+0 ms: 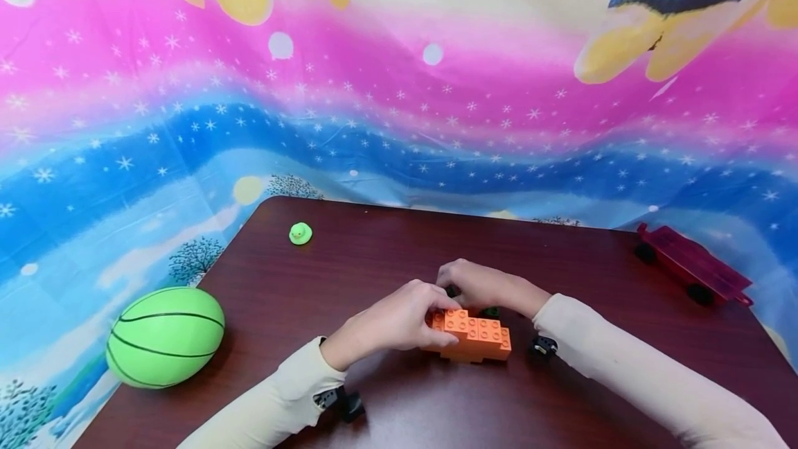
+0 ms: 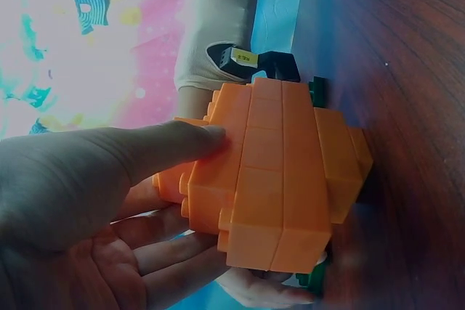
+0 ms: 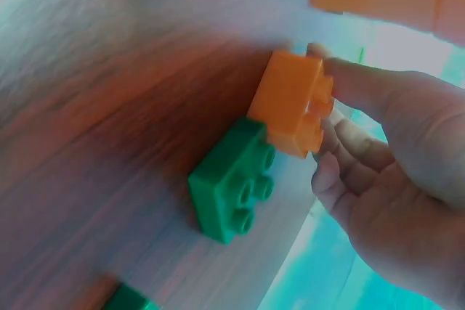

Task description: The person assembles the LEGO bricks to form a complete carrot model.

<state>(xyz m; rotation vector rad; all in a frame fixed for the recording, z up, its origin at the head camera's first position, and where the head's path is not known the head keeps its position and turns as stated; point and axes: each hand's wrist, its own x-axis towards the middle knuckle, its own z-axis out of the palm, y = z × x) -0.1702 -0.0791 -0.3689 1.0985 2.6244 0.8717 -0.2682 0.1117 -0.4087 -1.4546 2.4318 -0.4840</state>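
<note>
An orange toy-brick structure, stepped and studded on top, stands near the middle of the table. My left hand grips its left end; in the left wrist view the thumb presses one side of the structure and the fingers curl at the other. Behind it, my right hand bends over the tabletop. The right wrist view shows that hand's thumb and fingers around a small loose orange brick. Beside that brick lies a green brick with studs. Another green piece is cut off at the frame's bottom.
On the brown table, a green toy duck sits at the far left and a green ball at the left edge. A dark red toy skateboard stands at the right edge. A printed cloth hangs behind.
</note>
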